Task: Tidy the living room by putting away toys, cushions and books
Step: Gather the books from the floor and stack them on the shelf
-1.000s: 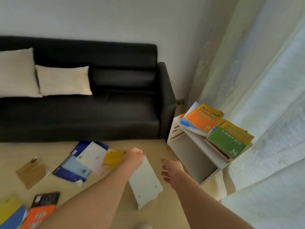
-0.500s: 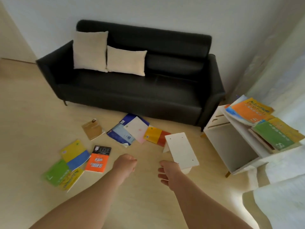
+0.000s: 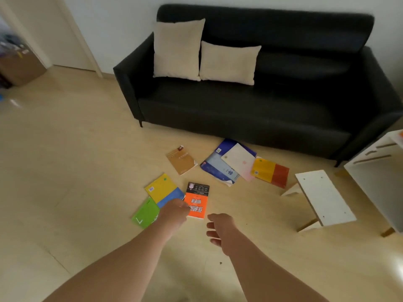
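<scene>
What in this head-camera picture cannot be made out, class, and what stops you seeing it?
All in the head view:
1. Left hand: its fingers curl under, hidden by its own back; contact with the orange book is unclear.
2. Green book: partly covered by the left hand and the yellow-blue book.
3. White cabinet: cut off by the right edge.
4. Brown book: title too small.

An orange-and-black book [image 3: 197,200] lies flat just past my left hand [image 3: 174,212]. A yellow-and-blue book [image 3: 162,190] and a green book [image 3: 146,213] overlap to its left. Farther ahead lies a brown book [image 3: 181,160]. Right of that, a blue book [image 3: 218,168], a white book [image 3: 238,161] and a yellow-and-red book [image 3: 270,172] overlap. Two cream cushions [image 3: 177,47] stand upright well beyond.
</scene>
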